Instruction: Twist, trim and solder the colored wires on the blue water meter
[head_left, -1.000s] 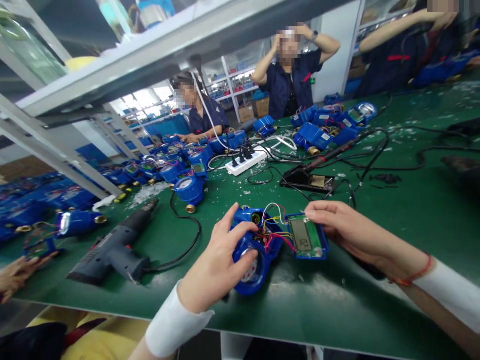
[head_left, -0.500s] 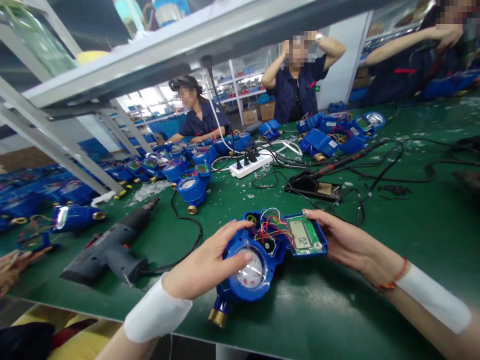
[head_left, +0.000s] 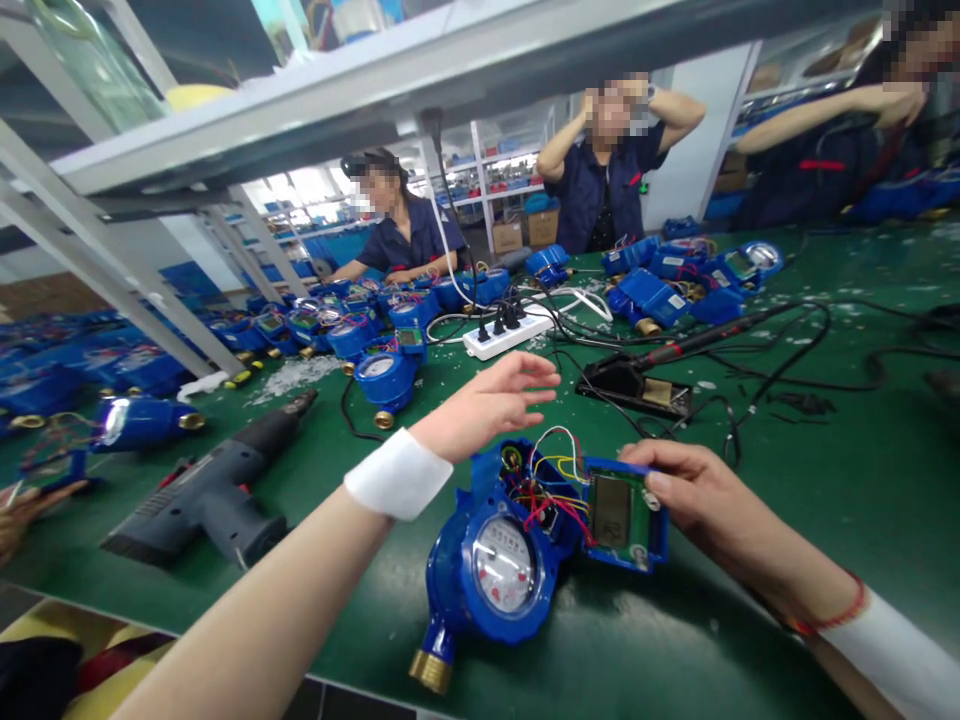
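Observation:
A blue water meter [head_left: 504, 565] with a round clear dial and a brass pipe end lies on the green table in front of me. Its wiring compartment is uncovered, and red, yellow and white wires run from it to a blue display housing [head_left: 624, 515] with a small LCD and green circuit board. My right hand [head_left: 686, 490] grips that housing by its right edge, thumb on the rim. Above and beyond the meter, my left hand [head_left: 502, 395] hangs in the air with fingers stretched out, holding nothing.
A grey heat gun [head_left: 210, 480] lies at left. Beyond are a white power strip [head_left: 510, 332] and a soldering iron stand [head_left: 637, 385] among cables. Several blue meters [head_left: 386, 375] crowd the back and left. A metal shelf [head_left: 300, 120] crosses overhead; co-workers sit around.
My left hand has let go of the meter and moved up and away, past it. My right hand still holds the display housing, which has tilted and sits slightly lower in view.

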